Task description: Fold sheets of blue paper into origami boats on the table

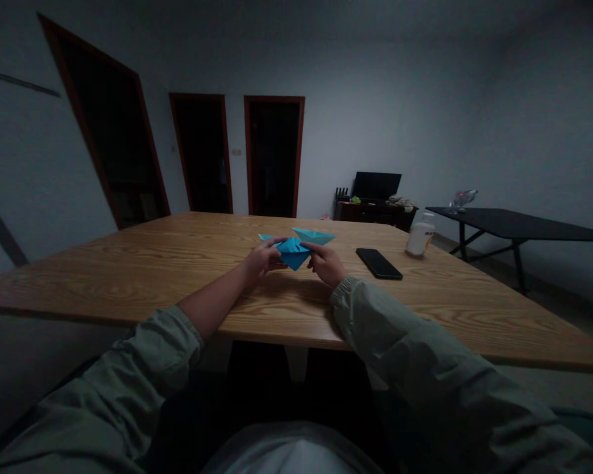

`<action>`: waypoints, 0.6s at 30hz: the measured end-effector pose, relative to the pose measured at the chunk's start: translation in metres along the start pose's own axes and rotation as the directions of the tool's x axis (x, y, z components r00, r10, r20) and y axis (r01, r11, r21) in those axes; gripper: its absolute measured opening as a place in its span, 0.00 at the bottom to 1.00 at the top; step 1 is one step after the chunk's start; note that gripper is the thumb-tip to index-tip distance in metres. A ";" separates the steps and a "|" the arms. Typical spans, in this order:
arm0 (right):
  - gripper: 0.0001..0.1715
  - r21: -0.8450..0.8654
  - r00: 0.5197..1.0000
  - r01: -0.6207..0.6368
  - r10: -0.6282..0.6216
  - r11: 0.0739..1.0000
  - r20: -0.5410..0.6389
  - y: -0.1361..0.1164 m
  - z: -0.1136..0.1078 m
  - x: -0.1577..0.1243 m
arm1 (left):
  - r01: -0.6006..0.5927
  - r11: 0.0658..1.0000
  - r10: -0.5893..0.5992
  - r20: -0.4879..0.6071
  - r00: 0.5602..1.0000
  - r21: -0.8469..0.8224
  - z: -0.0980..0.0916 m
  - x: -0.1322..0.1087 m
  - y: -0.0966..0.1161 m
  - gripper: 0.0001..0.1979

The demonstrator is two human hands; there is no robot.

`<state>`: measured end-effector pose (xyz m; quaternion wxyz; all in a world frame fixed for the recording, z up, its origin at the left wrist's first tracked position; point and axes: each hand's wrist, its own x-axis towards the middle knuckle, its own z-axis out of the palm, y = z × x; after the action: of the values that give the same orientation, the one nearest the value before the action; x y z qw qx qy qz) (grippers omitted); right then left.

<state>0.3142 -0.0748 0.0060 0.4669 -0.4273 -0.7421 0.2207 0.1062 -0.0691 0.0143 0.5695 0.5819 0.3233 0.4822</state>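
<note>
A folded blue paper [294, 257] is held between my two hands, just above the wooden table, with one point facing down toward me. My left hand [265, 258] pinches its left corner, thumb and fingers closed on it. At the right corner, my right hand [326, 261] grips the paper with the index finger stretched along its upper edge. Right behind it lies a lighter blue folded paper [316, 236], shaped like a boat. Another light blue paper tip [265, 237] shows past my left fingers; whether it belongs to a separate piece I cannot tell.
On the wooden table [143, 263], a black phone [378, 263] lies right of my right hand. A white bottle [420, 237] stands near the right edge. Beyond are a black table [518, 224] and a low cabinet with a dark screen [377, 185].
</note>
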 end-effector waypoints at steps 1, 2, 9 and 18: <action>0.28 0.074 1.000 -0.024 0.024 0.997 0.007 0.001 -0.001 0.000 | 0.032 0.999 -0.030 0.047 0.998 -0.040 0.000 -0.003 0.001 0.27; 0.28 0.149 0.999 -0.037 0.034 0.988 0.023 0.002 -0.001 0.000 | 0.045 0.997 -0.040 0.074 0.996 -0.061 0.000 -0.005 0.001 0.27; 0.33 0.275 0.998 0.036 -0.047 0.961 0.034 -0.001 0.001 -0.003 | -0.116 0.993 0.115 0.042 0.993 0.021 -0.001 0.000 -0.011 0.45; 0.14 -0.048 0.976 0.201 -0.195 0.978 0.097 -0.013 0.001 -0.005 | -0.346 0.751 0.335 0.126 0.934 0.563 0.009 -0.005 -0.006 0.17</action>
<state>0.3090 -0.0857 0.0121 0.4397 -0.3540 -0.8076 0.1707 0.1142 -0.0764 0.0088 0.2720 0.7795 0.3375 0.4522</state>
